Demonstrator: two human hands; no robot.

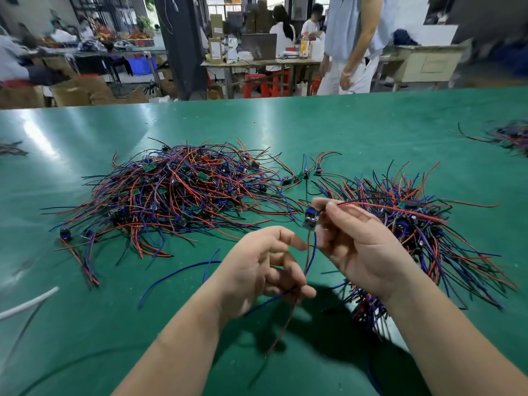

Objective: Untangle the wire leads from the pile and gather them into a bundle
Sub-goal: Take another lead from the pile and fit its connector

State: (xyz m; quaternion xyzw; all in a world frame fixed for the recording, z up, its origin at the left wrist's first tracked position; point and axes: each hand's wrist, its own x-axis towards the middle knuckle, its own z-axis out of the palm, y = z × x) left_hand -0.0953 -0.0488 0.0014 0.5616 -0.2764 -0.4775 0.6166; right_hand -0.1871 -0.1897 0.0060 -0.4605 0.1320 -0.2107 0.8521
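A big tangled pile of red, blue and black wire leads (183,192) with small green boards lies on the green table, left of centre. A second, more ordered heap of leads (423,238) spreads at the right, partly under my right forearm. My right hand (360,247) pinches a small blue component (311,218) whose red and black wires run off to the right. Red and blue wires hang down from it through the curled fingers of my left hand (265,270), which holds them just below.
The green table (343,132) stretches far ahead. Another wire heap (511,135) lies at the far right edge, a few wires (11,148) at the far left. A white cable (25,304) crosses the near left. A person (351,44) stands beyond the table.
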